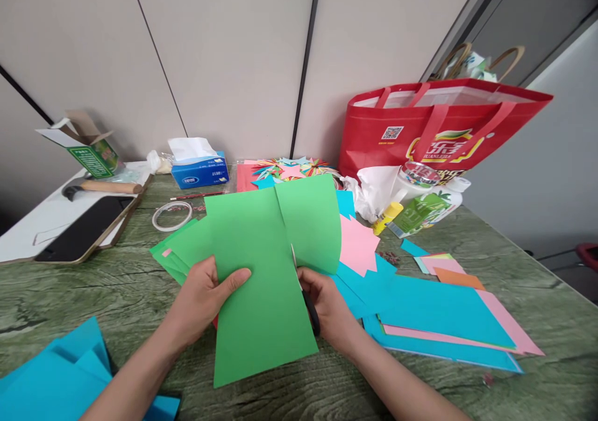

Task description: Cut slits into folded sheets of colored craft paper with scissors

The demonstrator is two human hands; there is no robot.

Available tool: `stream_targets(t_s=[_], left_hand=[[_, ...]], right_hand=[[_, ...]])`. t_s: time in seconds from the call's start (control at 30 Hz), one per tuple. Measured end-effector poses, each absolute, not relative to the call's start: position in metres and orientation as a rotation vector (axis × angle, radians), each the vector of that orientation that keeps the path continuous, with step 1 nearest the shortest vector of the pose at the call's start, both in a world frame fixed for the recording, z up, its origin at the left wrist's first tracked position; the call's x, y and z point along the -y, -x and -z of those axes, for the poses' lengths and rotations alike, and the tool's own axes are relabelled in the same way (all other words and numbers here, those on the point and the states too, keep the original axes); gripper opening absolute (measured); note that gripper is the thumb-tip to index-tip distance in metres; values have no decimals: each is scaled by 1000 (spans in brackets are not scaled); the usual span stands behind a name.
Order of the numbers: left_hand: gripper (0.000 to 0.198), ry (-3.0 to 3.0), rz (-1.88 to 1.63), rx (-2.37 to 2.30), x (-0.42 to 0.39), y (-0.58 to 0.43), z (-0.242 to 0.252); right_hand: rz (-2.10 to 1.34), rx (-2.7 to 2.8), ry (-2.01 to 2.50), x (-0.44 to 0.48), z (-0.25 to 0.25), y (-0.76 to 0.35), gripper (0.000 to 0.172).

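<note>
A sheet of green paper point(256, 284) is held up over the table, tilted toward me. My left hand point(200, 296) pinches its left edge, thumb on the front face. My right hand point(329, 309) grips black-handled scissors point(311, 314), whose blade shows in a long cut in the sheet. Right of the cut, a green flap point(311, 222) curls away, still joined to the sheet near the top as far as I can see. Part of the scissors lies hidden behind the paper and my fingers. More green paper point(189, 246) rests behind my left hand.
Blue sheets point(443, 309) lie at right, other blue paper point(56, 371) at lower left. Behind stand a tissue box point(200, 170), a tape roll point(172, 216), a yellow glue stick point(387, 218) and a red bag point(374, 131). A phone point(86, 228) and a hammer point(103, 187) are at left.
</note>
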State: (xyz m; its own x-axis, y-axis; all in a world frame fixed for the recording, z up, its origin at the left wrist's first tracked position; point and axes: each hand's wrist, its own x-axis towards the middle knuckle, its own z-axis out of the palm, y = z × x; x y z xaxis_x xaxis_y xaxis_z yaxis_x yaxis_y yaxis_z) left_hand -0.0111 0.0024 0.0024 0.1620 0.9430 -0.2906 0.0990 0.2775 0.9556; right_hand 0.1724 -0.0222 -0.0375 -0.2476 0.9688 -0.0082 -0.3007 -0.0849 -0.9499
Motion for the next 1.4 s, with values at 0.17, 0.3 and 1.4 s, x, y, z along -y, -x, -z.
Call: stream_targets(t_s=[0.17,0.3,1.4], left_hand=[[23,-1139,-827,-1243,-3,11,-3],[22,-1150,-815,-1250,-2,11,-3],[22,-1181,-801,-1239,-1,11,-4]], right_hand=[[-1556,1082,895,22,37,-171,27],[-1534,1088,911,22,33,-170,29],[-1507,1022,987,23,37,-169,27]])
